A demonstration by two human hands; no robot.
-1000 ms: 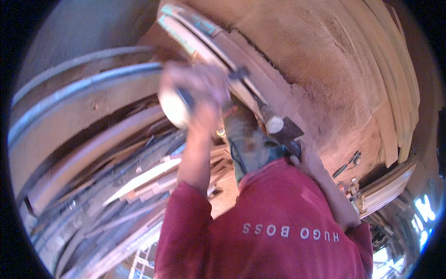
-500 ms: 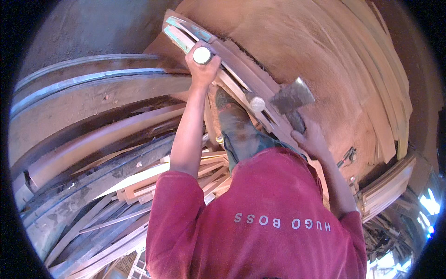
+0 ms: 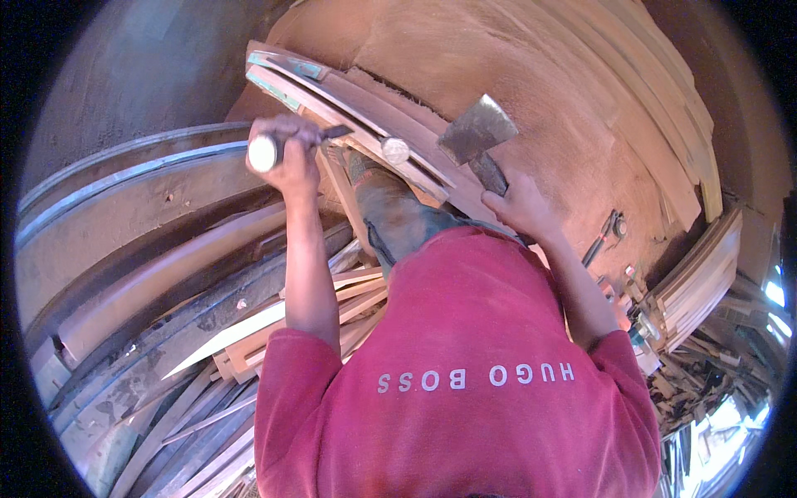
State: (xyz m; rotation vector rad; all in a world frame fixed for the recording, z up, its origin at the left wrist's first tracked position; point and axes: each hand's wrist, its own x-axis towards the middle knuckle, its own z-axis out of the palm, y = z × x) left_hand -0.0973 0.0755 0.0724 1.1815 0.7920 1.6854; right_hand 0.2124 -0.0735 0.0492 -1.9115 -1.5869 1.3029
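My left hand point(image 3: 290, 158) is closed around a chisel point(image 3: 336, 131). Its pale, round handle end faces up and its dark blade points right, beside a long wooden workpiece point(image 3: 357, 100). A second tool with a round, pale handle end point(image 3: 394, 151) stands in a slot of that workpiece; its lower part is hidden. Turquoise patches mark the workpiece's far left end. In my right hand point(image 3: 523, 206) is the dark handle of a hatchet-like tool point(image 3: 477, 130) with a broad metal head, held above the wood.
Long curved boards point(image 3: 149, 178) lie at the left, with loose wood strips point(image 3: 241, 336) nearer me. Pliers-like tools point(image 3: 606, 236) rest on the brown surface at the right. A stack of boards point(image 3: 693, 282) and scrap wood lie beyond. My leg point(image 3: 394, 207) is beside the workpiece.
My left hand has moved left and nearer, off the workpiece, tilting the chisel so its blade shows. The whole view has shifted; my right hand still grips the hatchet-like tool.
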